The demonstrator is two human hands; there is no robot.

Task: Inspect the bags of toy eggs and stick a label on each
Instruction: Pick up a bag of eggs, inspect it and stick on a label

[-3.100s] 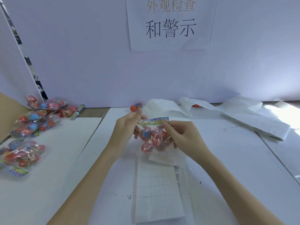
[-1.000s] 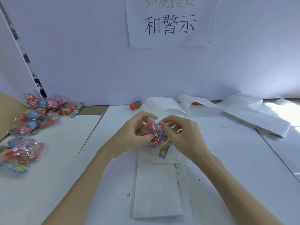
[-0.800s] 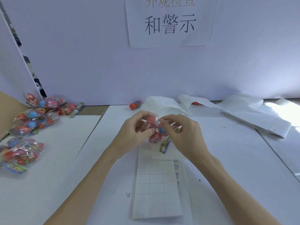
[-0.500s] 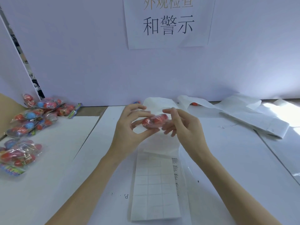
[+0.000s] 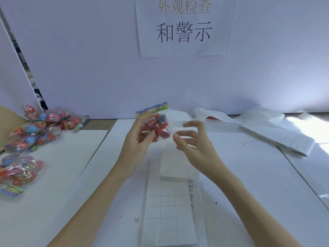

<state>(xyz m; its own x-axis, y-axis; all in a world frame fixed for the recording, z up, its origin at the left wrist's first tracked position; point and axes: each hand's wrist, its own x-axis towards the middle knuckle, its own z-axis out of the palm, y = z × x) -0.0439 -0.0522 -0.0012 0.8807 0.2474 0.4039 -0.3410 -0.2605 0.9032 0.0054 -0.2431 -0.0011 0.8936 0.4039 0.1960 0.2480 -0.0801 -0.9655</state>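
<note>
Worktop (image 5: 258, 175) runs white from the near edge to the back wall (image 5: 89, 68); its open stretches lie to the right of the forearms and on the left sheet between the arms and the bag pile. A sign (image 5: 183, 25) hangs on the wall above.

Left hand (image 5: 137, 139) holds the bag of toy eggs (image 5: 158, 127) raised above the table, thumb and fingers curled round its left side. The clear bag contains red eggs and at least one dark one; its coloured header card points up and away. Right hand (image 5: 194, 141) is just beside the bag, fingers spread and loosely bent, gripping nothing; whether a fingertip touches the film cannot be told.

Label sheet (image 5: 169, 207) lies flat under the hands, a grid of white labels reaching the near edge. Pile of filled bags (image 5: 30, 139) occupies the far-left corner, well apart from the hands. Loose backing paper (image 5: 267, 129) is strewn along the far right.
</note>
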